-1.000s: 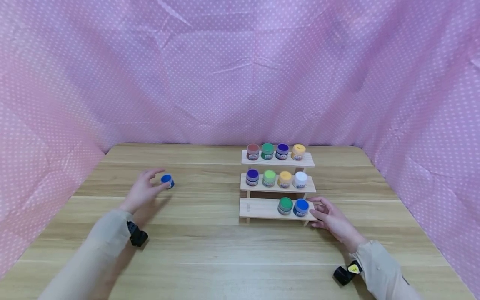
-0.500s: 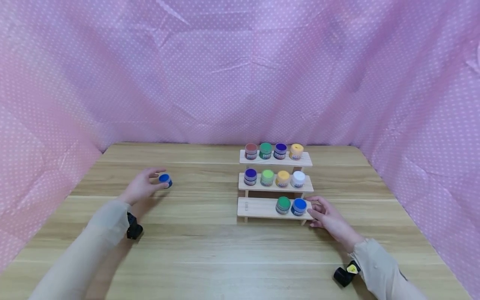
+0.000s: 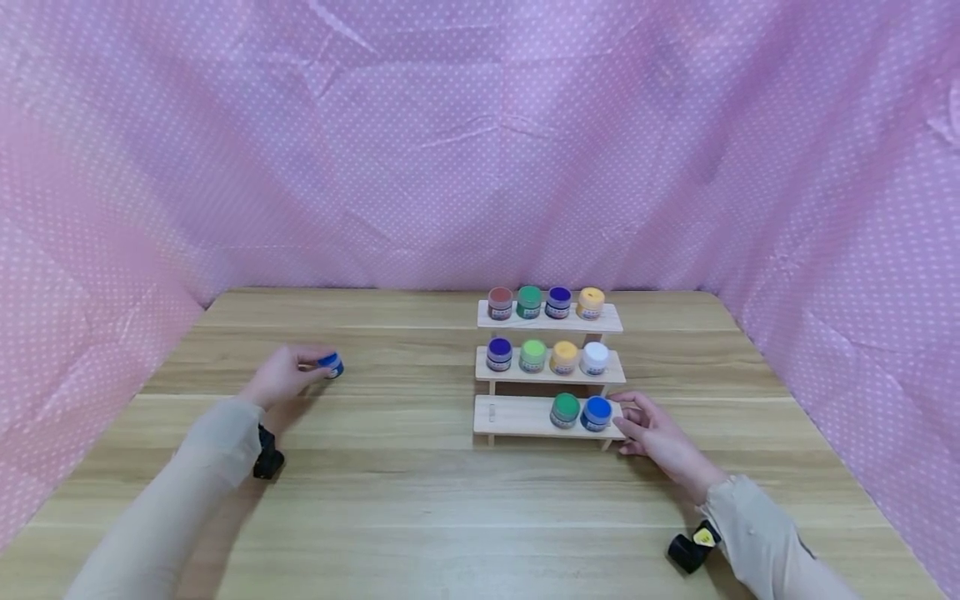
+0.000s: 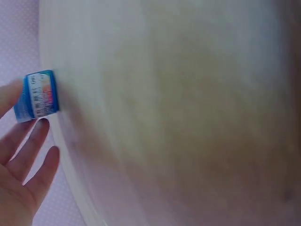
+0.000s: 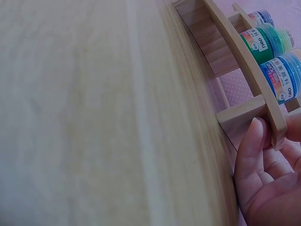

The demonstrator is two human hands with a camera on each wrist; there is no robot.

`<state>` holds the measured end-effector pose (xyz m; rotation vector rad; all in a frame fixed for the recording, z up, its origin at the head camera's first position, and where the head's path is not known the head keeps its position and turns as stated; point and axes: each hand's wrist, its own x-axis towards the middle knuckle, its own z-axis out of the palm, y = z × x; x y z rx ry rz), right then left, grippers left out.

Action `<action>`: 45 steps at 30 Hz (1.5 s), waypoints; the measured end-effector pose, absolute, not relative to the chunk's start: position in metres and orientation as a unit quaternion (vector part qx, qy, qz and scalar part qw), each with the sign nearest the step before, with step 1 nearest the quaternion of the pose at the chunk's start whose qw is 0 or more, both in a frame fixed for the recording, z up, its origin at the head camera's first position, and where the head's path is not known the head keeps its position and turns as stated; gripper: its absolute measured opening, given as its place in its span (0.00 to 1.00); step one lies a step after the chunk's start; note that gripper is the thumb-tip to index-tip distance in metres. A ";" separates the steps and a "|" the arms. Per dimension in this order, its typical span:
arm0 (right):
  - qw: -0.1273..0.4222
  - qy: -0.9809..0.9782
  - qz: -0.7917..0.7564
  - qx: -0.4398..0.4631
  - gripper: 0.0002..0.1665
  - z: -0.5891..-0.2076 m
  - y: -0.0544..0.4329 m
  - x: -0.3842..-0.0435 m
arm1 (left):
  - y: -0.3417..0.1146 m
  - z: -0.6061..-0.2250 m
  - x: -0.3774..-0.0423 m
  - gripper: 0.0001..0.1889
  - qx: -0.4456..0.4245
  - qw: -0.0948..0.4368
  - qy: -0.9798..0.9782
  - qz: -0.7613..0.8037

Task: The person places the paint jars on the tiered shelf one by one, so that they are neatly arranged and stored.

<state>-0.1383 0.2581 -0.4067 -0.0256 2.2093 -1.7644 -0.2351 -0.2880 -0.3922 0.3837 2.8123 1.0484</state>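
Note:
My left hand (image 3: pixel 282 377) pinches a small blue paint jar (image 3: pixel 334 364) between thumb and fingers at the left of the table. The left wrist view shows the same jar's printed label (image 4: pixel 41 94) and its blue lid, with the other fingers spread below. At the right, my right hand (image 3: pixel 662 437) grips the right end of the wooden stand's lowest shelf (image 3: pixel 517 415), fingers on both faces of the board. Just beside those fingers stand another blue jar (image 3: pixel 597 413) and a green jar (image 3: pixel 565 411) on that shelf.
The stand's middle shelf (image 3: pixel 510 375) carries purple, light green, yellow and white jars. Red-brown, green, purple and yellow jars line its top shelf (image 3: pixel 540 322). A pink dotted curtain (image 3: pixel 420 167) hangs behind the wooden table (image 3: pixel 420 508).
The left hand's fingers have closed in on the blue jar, with the index finger now against it. The right hand keeps its hold on the shelf end. The head view has shifted slightly.

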 end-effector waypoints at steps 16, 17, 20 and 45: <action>0.159 0.778 -0.607 0.004 0.23 -0.405 0.256 -0.138 | -0.290 -0.397 -0.241 0.19 0.107 0.056 0.934 0.336; 0.160 0.778 -0.607 0.004 0.23 -0.405 0.256 -0.138 | -0.291 -0.398 -0.241 0.19 0.105 0.056 0.934 0.338; 0.158 0.778 -0.608 0.000 0.24 -0.405 0.256 -0.138 | -0.290 -0.397 -0.242 0.20 0.098 0.059 0.932 0.344; 0.157 0.786 -0.598 0.004 0.25 -0.407 0.257 -0.140 | -0.281 -0.392 -0.239 0.22 0.094 0.066 0.907 0.404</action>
